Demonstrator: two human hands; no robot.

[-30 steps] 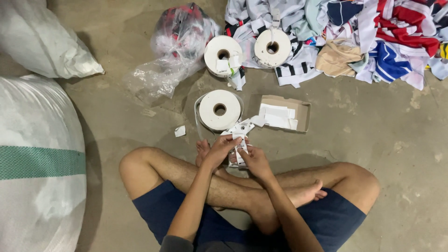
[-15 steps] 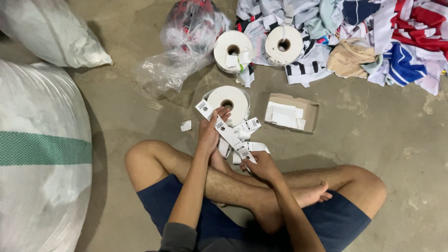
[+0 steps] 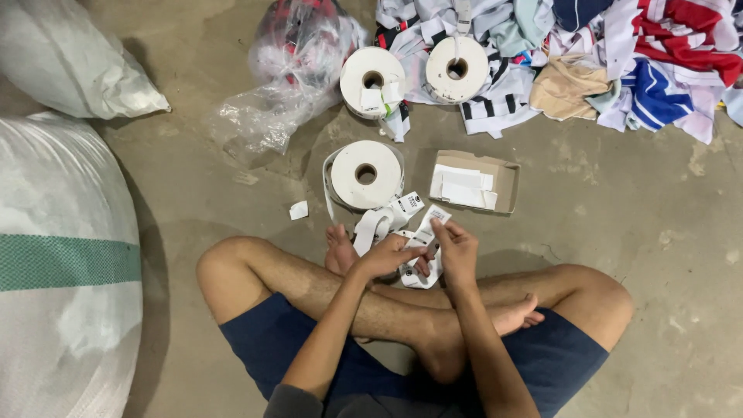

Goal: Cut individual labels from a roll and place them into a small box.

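Observation:
I sit cross-legged on a concrete floor. My left hand (image 3: 389,253) and my right hand (image 3: 455,249) meet just above my shins, both pinching a white strip of printed labels (image 3: 424,232). The strip loops down from a white label roll (image 3: 365,174) lying flat on the floor right in front of my feet. A few loose label ends curl beside my left foot and under my hands.
Two more white rolls (image 3: 373,80) (image 3: 457,69) lie further out. A small open cardboard box (image 3: 474,182) with white labels sits right of the near roll. A heap of clothes (image 3: 619,62), a clear plastic bag (image 3: 290,70) and big white sacks (image 3: 62,255) surround me.
My left hand has dropped back from reaching toward the near roll and now meets my right hand on the strip. The view has shifted slightly.

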